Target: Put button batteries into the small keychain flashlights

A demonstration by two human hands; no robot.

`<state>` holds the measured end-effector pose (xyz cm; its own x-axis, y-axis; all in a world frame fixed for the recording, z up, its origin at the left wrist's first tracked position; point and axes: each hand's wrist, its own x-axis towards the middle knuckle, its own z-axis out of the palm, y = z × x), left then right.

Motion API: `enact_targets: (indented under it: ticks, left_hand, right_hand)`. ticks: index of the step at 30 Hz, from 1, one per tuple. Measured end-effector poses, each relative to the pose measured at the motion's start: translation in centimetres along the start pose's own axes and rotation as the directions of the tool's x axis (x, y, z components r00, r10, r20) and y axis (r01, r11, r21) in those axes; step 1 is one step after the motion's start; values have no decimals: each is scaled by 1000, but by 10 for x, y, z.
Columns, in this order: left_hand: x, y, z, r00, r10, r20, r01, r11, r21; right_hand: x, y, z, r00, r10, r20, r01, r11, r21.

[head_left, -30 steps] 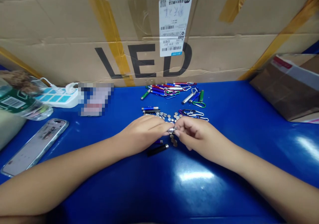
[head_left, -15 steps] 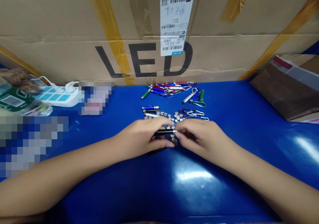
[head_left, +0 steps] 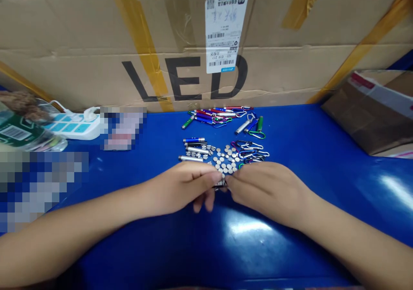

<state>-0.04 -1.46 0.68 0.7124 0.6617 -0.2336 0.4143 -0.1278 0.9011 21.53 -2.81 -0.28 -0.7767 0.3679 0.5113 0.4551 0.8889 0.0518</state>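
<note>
Blue tabletop point(head_left: 300, 195) beneath, flashlight point(head_left: 220, 184) pinched between both hands point(head_left: 183, 186).

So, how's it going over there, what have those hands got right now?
Left hand and right hand meeting at the fingertips. Small flashlight pinched between them, mostly hidden. Loose button batteries just beyond the fingers.

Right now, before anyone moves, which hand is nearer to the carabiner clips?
The right hand is nearer: it lies just below the carabiner clips in the view. The left hand is farther away, below and to the left of them.
</note>
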Motion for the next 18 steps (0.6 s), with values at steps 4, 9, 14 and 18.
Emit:
enact_targets:
  ticks: [4,9,14,18]
  left_hand:
    - [3,-5,5,950,270,-156,-76,685,724]
    - [4,-6,1,944,327,-34,-188,623,759]
    - [5,-8,-2,926,373,-59,-270,765,585]
    - [11,-17,-4,902,419,-103,-262,721,642]
  right_hand:
    - [-1,2,11,942,279,187,-324,900,292]
    - [-4,1,13,988,125,89,-135,984,116]
    - [-6,5,8,992,109,67,-113,992,59]
    - [-8,15,2,974,189,124,-199,977,74]
